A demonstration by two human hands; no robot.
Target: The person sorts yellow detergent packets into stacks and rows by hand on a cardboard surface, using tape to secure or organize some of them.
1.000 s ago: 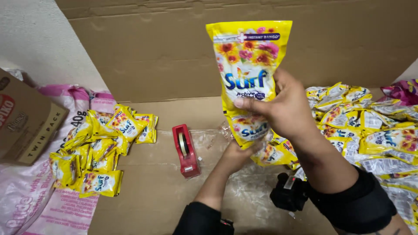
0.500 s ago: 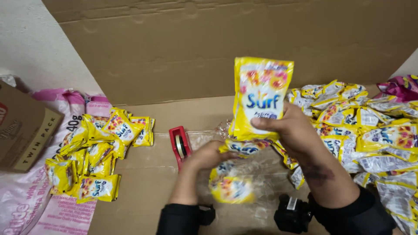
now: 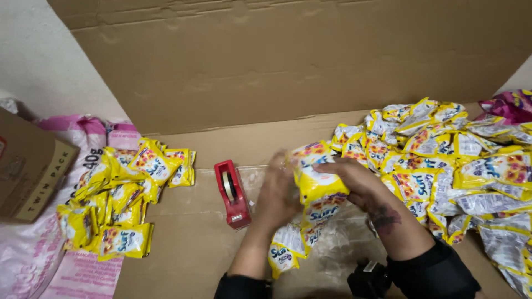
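Both my hands hold a folded strip of yellow sachets (image 3: 317, 191) low over the cardboard sheet. My right hand (image 3: 354, 180) grips its upper part from the right. My left hand (image 3: 277, 194) presses against it from the left, blurred by motion. More sachets of the strip (image 3: 285, 252) hang below, over a clear plastic bag (image 3: 338, 243). A red tape dispenser (image 3: 233, 194) lies just left of my left hand.
A large heap of loose yellow sachets (image 3: 449, 160) covers the right side. Bundled sachets (image 3: 119, 199) lie at left on a pink sack (image 3: 83, 266), beside a brown carton (image 3: 27, 171). An upright cardboard wall (image 3: 277, 61) stands behind. A black object (image 3: 368, 279) sits near my right wrist.
The sachet strip was held up high in my right hand; both hands have brought it down and folded it together over the cardboard.
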